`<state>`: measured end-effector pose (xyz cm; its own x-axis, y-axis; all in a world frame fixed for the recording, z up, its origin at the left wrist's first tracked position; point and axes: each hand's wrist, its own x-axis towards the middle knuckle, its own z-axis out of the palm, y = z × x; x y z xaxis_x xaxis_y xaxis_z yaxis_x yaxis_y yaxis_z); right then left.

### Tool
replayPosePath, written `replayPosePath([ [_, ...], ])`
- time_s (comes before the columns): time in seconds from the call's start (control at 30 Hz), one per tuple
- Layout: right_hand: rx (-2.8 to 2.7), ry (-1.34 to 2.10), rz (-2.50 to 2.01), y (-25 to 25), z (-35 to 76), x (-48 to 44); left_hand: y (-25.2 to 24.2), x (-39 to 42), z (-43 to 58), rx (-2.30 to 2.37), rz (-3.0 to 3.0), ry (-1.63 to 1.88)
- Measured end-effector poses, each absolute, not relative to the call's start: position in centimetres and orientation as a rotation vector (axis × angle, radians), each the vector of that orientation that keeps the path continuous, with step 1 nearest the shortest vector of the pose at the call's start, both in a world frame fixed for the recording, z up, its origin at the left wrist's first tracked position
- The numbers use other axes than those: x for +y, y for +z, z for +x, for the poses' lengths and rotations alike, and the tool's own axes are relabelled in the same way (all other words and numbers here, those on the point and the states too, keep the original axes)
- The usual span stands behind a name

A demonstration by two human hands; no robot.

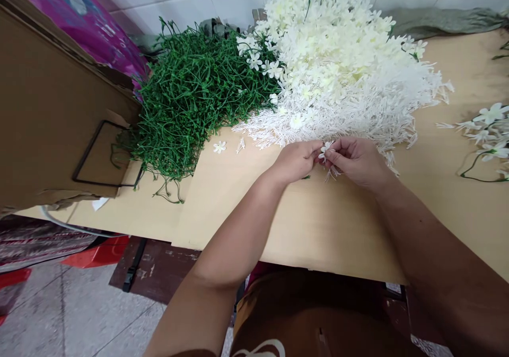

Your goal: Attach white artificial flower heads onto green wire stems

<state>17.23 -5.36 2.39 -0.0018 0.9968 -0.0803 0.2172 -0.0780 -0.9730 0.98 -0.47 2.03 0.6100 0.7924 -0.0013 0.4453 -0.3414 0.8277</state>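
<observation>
A small white artificial flower (326, 149) with open petals sits between the fingertips of both my hands, above the table. My left hand (297, 160) is closed, its thumb and fingers pinched at the flower's left side. From the right, my right hand (353, 160) pinches it between thumb and forefinger. Thin white stamen strands (332, 174) hang below the fingers. Under my left palm a short green tip (306, 177) shows; whether it belongs to a held stem I cannot tell. Just beyond my hands lies a heap of white stamens (338, 115).
White flower heads (330, 38) are piled at the back by the tiled wall. Left of them is a heap of green stems (199, 81), beside a cardboard box (51, 102). One loose flower (219, 147) lies on the table (222, 203). Assembled flowers (493, 134) lie far right.
</observation>
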Motion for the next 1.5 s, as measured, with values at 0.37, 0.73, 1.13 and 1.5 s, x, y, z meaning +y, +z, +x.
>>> replayPosePath([
  [0.37,-1.228,1.371,-1.272,2.7,17.9,-5.1,2.0,-1.1,0.5,0.794,1.751,0.595],
  [0.73,-1.101,1.450,-1.215,2.5,18.2,-5.0,2.3,-0.8,0.4,0.738,1.819,0.593],
  [1.13,-1.127,1.471,-1.140,2.3,18.3,-5.1,1.8,-0.8,0.6,0.759,1.935,0.612],
  [1.5,-1.133,1.508,-1.181,2.8,18.5,-5.0,2.6,-1.2,0.4,0.769,2.046,0.600],
])
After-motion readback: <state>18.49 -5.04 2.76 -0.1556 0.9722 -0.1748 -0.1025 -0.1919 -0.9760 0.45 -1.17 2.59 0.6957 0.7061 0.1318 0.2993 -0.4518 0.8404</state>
